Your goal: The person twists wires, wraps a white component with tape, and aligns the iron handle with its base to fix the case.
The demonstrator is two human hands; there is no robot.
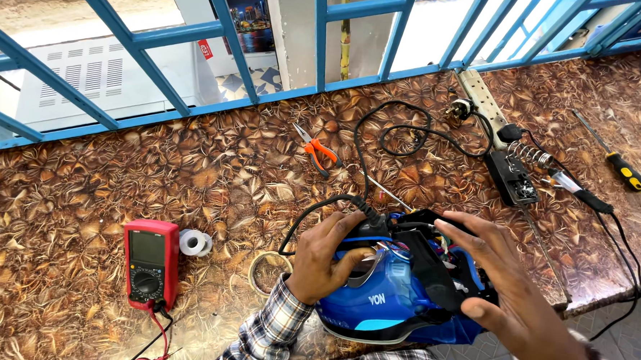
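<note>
Your hands hold the blue plastic clothes iron (391, 298) between them at the near edge of the patterned brown surface (82, 184). Left hand (324, 256) grips the cord end; right hand (507, 282) clasps the black rear. The long axis runs left to right.

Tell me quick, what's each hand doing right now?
Left hand: closed on the blue iron by its cord end.
Right hand: fingers spread, gripping the iron's black rear cover.
</note>
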